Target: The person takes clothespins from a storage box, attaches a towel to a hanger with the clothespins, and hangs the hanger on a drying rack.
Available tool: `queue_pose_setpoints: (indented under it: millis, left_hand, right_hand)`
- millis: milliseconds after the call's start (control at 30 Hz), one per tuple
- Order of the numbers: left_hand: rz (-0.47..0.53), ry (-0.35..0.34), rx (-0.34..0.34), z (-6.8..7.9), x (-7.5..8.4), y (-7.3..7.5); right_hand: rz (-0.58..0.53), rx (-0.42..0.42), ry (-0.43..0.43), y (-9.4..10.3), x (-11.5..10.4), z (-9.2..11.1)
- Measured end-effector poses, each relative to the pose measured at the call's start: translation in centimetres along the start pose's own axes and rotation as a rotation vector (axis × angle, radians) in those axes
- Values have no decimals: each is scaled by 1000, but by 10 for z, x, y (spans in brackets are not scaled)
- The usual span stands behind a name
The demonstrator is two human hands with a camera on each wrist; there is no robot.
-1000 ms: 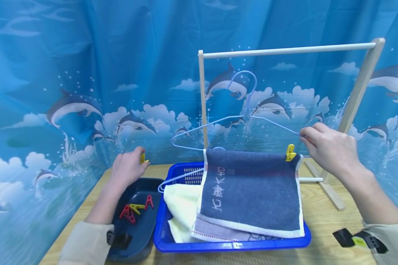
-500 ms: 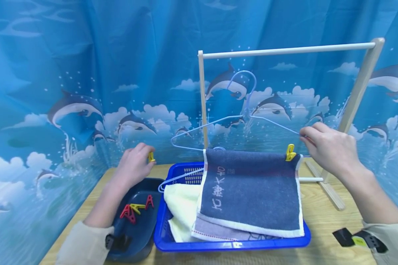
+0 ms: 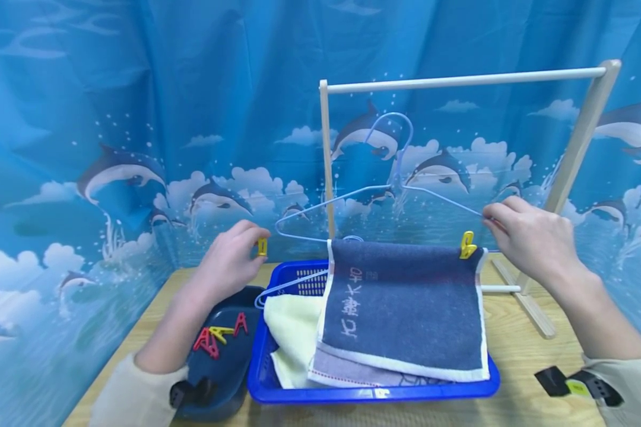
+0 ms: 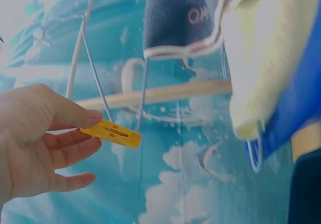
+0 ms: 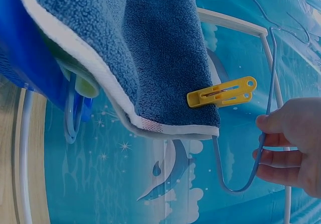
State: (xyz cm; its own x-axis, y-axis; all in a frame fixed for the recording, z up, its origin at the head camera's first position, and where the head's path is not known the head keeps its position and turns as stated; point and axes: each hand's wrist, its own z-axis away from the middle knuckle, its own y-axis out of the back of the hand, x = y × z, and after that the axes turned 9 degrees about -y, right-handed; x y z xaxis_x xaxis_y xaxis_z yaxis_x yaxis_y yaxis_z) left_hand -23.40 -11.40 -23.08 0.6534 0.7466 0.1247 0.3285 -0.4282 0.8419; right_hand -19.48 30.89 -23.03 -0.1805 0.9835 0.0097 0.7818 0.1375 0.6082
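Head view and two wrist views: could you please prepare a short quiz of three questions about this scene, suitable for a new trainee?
1. Multiple choice. What does the right hand hold?
A) the dark towel
B) a blue hanger
C) the wooden rack

2. True or false. The left hand pinches a red clip.

3. Short answer. In the head view, which two colours are the clips lying in the dark tub?

Key:
1. B.
2. False; it pinches a yellow clip.
3. Red and yellow.
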Motion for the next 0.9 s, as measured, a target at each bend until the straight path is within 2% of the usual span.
queue_pose_setpoints:
  millis: [167,400,600,800,900]
  left_hand:
    - [-36,-100,23,-3,15,3]
    - [-128,-235,132,-9,28,2]
    - [-140,-276,159,-17,36,-2]
    - [-121,-295,163,-26,38,-9]
    - [-165,-318,185,-31,37,-13]
  right_hand:
    - [7,-9,-7,1,-1,0]
    - [9,-15,-10,1,-1,0]
    - [11,-18,-16,1,-1,-1]
    - [4,2,-2,0,-1,0]
    - [3,4,-2,0,-1,0]
